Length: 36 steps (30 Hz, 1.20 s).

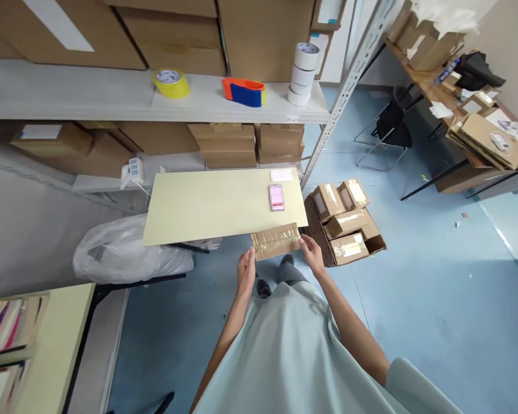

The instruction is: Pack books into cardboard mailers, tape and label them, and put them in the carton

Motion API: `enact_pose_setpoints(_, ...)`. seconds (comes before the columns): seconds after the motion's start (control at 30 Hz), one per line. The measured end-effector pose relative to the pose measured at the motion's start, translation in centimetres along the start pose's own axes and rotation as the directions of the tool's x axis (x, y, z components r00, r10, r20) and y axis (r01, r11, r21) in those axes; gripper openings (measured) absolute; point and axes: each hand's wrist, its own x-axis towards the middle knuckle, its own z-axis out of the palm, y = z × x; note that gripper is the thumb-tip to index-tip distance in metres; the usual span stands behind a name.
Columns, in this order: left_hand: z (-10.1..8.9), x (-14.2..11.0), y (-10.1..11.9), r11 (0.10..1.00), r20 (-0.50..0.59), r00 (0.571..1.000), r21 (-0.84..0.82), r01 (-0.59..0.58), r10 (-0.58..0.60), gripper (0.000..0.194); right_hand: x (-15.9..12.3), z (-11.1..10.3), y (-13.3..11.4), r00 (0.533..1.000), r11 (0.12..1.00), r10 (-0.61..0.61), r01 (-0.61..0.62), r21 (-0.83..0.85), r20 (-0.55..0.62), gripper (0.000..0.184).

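A flat cardboard package (275, 241) with strips of shiny tape across it is held between my two hands, just off the front edge of the pale yellow table (207, 201). My left hand (246, 269) presses on its left end. At the opposite end, the fingers of my right hand (312, 253) grip the right edge. On the table, beyond the package, lie a pink-screened phone (277, 198) and a white label (281, 175).
An open carton (317, 233) of taped boxes stands on the floor at right. The shelf (112, 95) behind holds yellow tape (171, 83), an orange-and-blue tape dispenser (244, 92) and stacked white tape rolls (302, 75). A plastic bag (129, 250) bulges at left; a chair (391, 129) stands farther right.
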Motion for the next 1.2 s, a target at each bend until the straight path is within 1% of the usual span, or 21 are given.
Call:
enact_pose_setpoints(0.07, 1.3, -0.6, -0.1, 1.000, 0.024, 0.999, -0.004, -0.023, 0.023, 0.046, -0.3, -1.9, 0.6, 1.000, 1.000, 0.021, -0.020, 0.022, -0.020, 0.069)
enact_pose_setpoints(0.13, 3.1, -1.0, -0.2, 1.000, 0.075, 0.997, 0.005, 0.009, -0.010, 0.043, -0.4, -4.0, 1.4, 0.998, 0.998, 0.046, -0.044, 0.045, -0.048, 0.068)
enact_pose_setpoints(0.2, 5.3, -1.2, -0.1, 0.998, 0.138, 0.989, 0.048, 0.051, -0.057, 0.045, -0.3, -6.3, 2.4, 0.993, 0.995, 0.082, -0.077, 0.062, -0.087, 0.067)
enact_pose_setpoints(0.27, 8.1, -1.2, 0.3, 0.993, 0.188, 0.979, 0.102, 0.056, -0.075, 0.048, 0.1, -8.8, 3.3, 0.984, 0.991, 0.123, -0.114, 0.074, -0.131, 0.068)
enact_pose_setpoints(0.33, 11.3, -1.2, 0.9, 0.987, 0.235, 0.969, 0.159, 0.034, -0.071, 0.047, 0.7, -11.6, 4.2, 0.970, 0.985, 0.163, -0.151, 0.081, -0.180, 0.069)
enact_pose_setpoints(0.43, 16.7, -1.3, 2.1, 0.976, 0.319, 0.945, 0.217, -0.004, -0.068, 0.042, 1.6, -16.3, 5.6, 0.944, 0.978, 0.208, -0.193, 0.082, -0.257, 0.068)
enact_pose_setpoints(0.5, 20.5, -1.4, 3.0, 0.972, 0.376, 0.924, 0.233, -0.027, -0.064, 0.040, 2.2, -19.6, 6.4, 0.924, 0.972, 0.236, -0.221, 0.083, -0.301, 0.067)
enact_pose_setpoints(0.63, 28.0, -1.5, 5.1, 0.962, 0.451, 0.892, 0.255, -0.093, -0.033, 0.039, 3.1, -26.3, 7.6, 0.883, 0.956, 0.294, -0.270, 0.116, -0.365, 0.063)
enact_pose_setpoints(0.73, 33.2, -1.3, 7.1, 0.916, 0.502, 0.864, 0.326, -0.234, 0.041, 0.039, 3.9, -30.5, 7.9, 0.863, 0.945, 0.326, -0.287, 0.158, -0.386, 0.064)
enact_pose_setpoints(0.8, 36.4, -0.9, 9.0, 0.845, 0.539, 0.835, 0.390, -0.365, 0.112, 0.039, 4.6, -32.6, 7.8, 0.849, 0.936, 0.348, -0.297, 0.187, -0.398, 0.067)
enact_pose_setpoints(0.83, 37.9, -0.6, 10.1, 0.805, 0.556, 0.817, 0.411, -0.428, 0.150, 0.040, 5.1, -33.4, 7.8, 0.840, 0.932, 0.359, -0.298, 0.208, -0.405, 0.068)
enact_pose_setpoints(0.9, 40.9, 0.3, 12.7, 0.726, 0.590, 0.767, 0.409, -0.552, 0.251, 0.042, 6.4, -34.3, 7.7, 0.826, 0.919, 0.381, -0.290, 0.268, -0.415, 0.070)
enact_pose_setpoints(1.0, 44.9, 2.4, 16.8, 0.600, 0.639, 0.677, 0.394, -0.696, 0.365, 0.045, 9.2, -34.2, 7.7, 0.822, 0.886, 0.411, -0.257, 0.387, -0.394, 0.077)
enact_pose_setpoints(1.1, 48.2, 6.0, 20.2, 0.481, 0.692, 0.596, 0.393, -0.784, 0.406, 0.050, 12.8, -32.4, 7.5, 0.837, 0.853, 0.409, -0.209, 0.479, -0.362, 0.084)
enact_pose_setpoints(1.13, 49.1, 7.4, 21.1, 0.448, 0.703, 0.584, 0.404, -0.798, 0.406, 0.049, 14.2, -31.6, 7.4, 0.844, 0.847, 0.396, -0.184, 0.499, -0.361, 0.084)
enact_pose_setpoints(1.2, 50.6, 10.6, 22.3, 0.391, 0.722, 0.576, 0.438, -0.810, 0.384, 0.049, 16.9, -29.6, 7.1, 0.841, 0.831, 0.400, -0.164, 0.532, -0.365, 0.084)
